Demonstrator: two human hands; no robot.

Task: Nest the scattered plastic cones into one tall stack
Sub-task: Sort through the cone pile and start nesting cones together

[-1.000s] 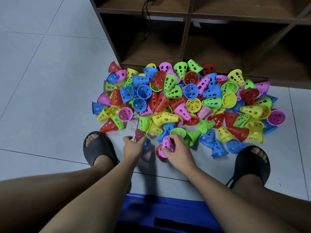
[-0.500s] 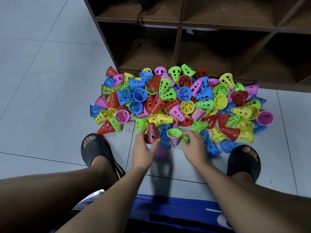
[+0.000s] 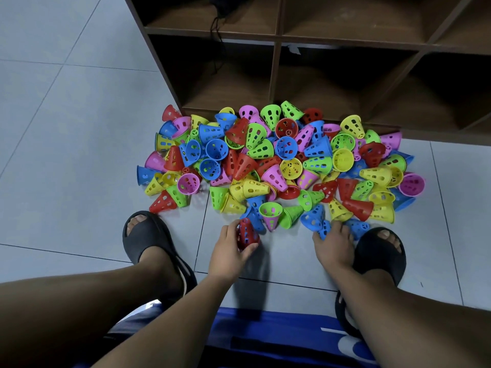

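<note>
- Floor (image 3: 66,181) of pale grey tiles, under everything.
- Dark wooden shelf unit (image 3: 276,41) on the far side, with open compartments and a black cord (image 3: 216,49) hanging in one.
- Heap of cones (image 3: 289,166) (red, blue, green, yellow, pink, all perforated) scattered on the floor against the foot of the shelf unit, some on their sides, some mouth-up.
- Black left sandal (image 3: 143,235) and right sandal (image 3: 377,251), flanking the near edge of the heap.
- Left hand (image 3: 228,251) curled round a red cone (image 3: 245,233), just in front of the heap; blue showing through its holes (a second cone nested inside).
- Right hand (image 3: 336,248) beside the right sandal, fingertips on a blue cone (image 3: 322,229) at the heap's near edge; firm grip or mere touch, cannot tell.
</note>
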